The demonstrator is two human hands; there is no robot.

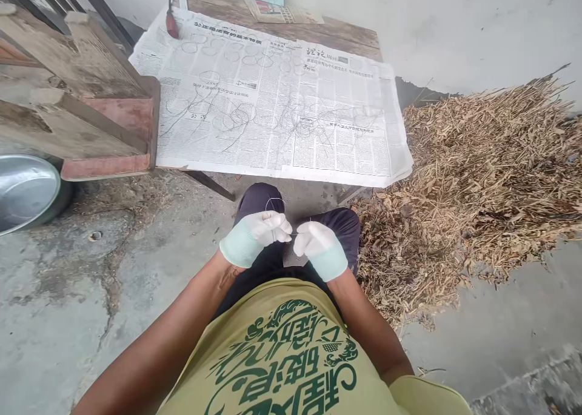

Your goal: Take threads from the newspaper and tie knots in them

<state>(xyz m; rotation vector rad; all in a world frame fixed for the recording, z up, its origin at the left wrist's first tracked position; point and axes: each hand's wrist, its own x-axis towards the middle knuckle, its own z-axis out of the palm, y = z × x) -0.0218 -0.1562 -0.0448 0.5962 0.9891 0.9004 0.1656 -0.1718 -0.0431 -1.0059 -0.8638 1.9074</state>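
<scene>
Both my hands wear white gloves with pale green cuffs and meet above my lap. My left hand (266,230) is closed in a pinch on a thin wire (275,200), whose loop rises above the fingers. My right hand (316,242) pinches the same wire just to the right; a short stretch shows between the fingertips. In front of me, a newspaper (273,160) covers a wooden table. Many thin wire pieces (236,117) lie on it, some curled into rings (252,59) toward the back, others tangled nearer the middle.
A red-handled tool (171,24) lies at the newspaper's back left corner. Wooden furniture (109,124) stands at the left, with a metal basin (30,191) beside it. Dry stalks (477,191) are heaped at the right. The table's wooden top (354,36) shows behind the newspaper.
</scene>
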